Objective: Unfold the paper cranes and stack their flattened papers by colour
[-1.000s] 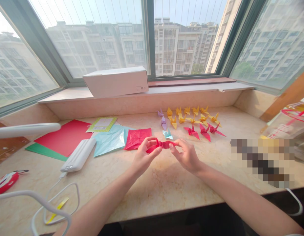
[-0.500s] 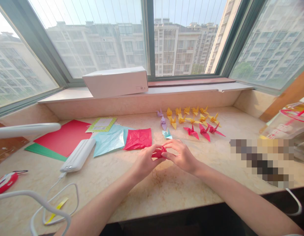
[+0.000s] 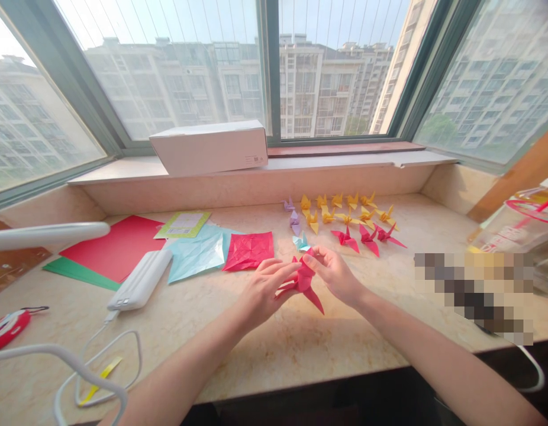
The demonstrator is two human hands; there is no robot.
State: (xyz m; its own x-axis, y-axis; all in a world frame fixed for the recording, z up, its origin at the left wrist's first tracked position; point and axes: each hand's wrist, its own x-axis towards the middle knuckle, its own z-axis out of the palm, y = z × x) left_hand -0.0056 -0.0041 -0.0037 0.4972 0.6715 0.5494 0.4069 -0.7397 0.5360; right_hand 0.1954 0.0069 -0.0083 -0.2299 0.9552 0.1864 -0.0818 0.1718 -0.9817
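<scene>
A red folded paper crane [image 3: 306, 284] is held just above the marble sill between my hands. My right hand [image 3: 334, 274] pinches its upper part with thumb and fingers. My left hand [image 3: 264, 290] has its fingers closed on the crane's left side from below. One pointed wing hangs down to the right. Behind the hands lies a creased red paper square [image 3: 250, 250] and a small light blue crane [image 3: 302, 242].
Finished cranes stand in rows behind: yellow ones [image 3: 345, 208], three red ones [image 3: 367, 236], purple ones [image 3: 294, 218]. Light blue paper [image 3: 196, 251], red and green sheets [image 3: 114, 248], a white power bank [image 3: 141, 279] with cable lie left. A white box [image 3: 209, 146] sits on the ledge.
The crane was pulled wide between both hands, then pressed together, and now stands upright with a wing pointing down. Both hands shifted slightly right.
</scene>
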